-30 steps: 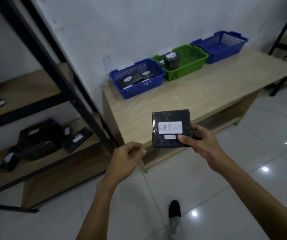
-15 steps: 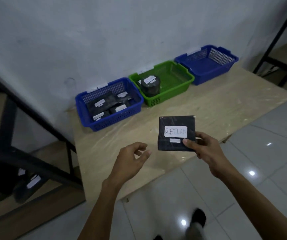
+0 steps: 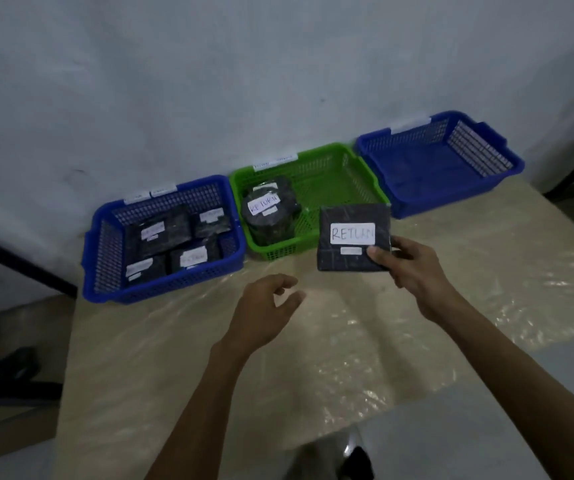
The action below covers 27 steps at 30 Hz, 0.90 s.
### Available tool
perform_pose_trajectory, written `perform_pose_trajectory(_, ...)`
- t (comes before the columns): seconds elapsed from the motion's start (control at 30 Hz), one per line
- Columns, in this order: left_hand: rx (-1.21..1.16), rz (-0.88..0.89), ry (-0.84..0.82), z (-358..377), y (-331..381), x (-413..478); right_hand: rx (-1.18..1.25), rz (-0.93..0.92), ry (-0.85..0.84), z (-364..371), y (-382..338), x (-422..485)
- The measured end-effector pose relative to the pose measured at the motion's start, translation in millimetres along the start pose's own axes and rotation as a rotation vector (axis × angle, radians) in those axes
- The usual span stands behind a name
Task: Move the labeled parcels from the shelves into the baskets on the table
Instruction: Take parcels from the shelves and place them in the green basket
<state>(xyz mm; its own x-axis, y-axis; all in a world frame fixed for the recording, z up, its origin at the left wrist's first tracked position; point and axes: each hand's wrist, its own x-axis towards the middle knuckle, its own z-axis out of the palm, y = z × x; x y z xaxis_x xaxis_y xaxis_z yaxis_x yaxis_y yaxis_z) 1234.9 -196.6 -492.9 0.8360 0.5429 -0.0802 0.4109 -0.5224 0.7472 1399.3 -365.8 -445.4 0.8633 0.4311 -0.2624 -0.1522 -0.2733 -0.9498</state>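
Our right hand (image 3: 413, 268) pinches a flat black parcel (image 3: 353, 237) labeled RETURN, right of center, in front of the green basket (image 3: 334, 178), which already holds one such parcel. Our left hand (image 3: 265, 310) hangs loosely open, empty. The blue basket (image 3: 105, 251) at left holds several parcels; the upper-right blue one (image 3: 427, 171) is empty. We cannot see what remains on the shelves.
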Motion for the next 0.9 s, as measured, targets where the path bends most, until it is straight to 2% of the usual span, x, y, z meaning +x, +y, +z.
perform_pose_trajectory(0.33,0.158,0.130,0.042,57.2,13.9,125.4,-0.079,-0.032,-0.109,13.4,-10.4,172.1)
perform_pose_trajectory(0.53,0.374,0.043,-0.026,92.0,4.3,177.8,-0.165,0.031,-0.160,41.6,11.0,269.2)
perform_pose_trajectory(0.7,0.371,-0.028,-0.079,108.1,-2.2,192.5,-0.234,0.110,-0.236,64.0,30.9,323.5)
perform_pose_trajectory(0.9,0.334,-0.027,0.008,110.9,-6.2,197.1,-0.220,0.238,-0.297,85.8,44.6,358.7)
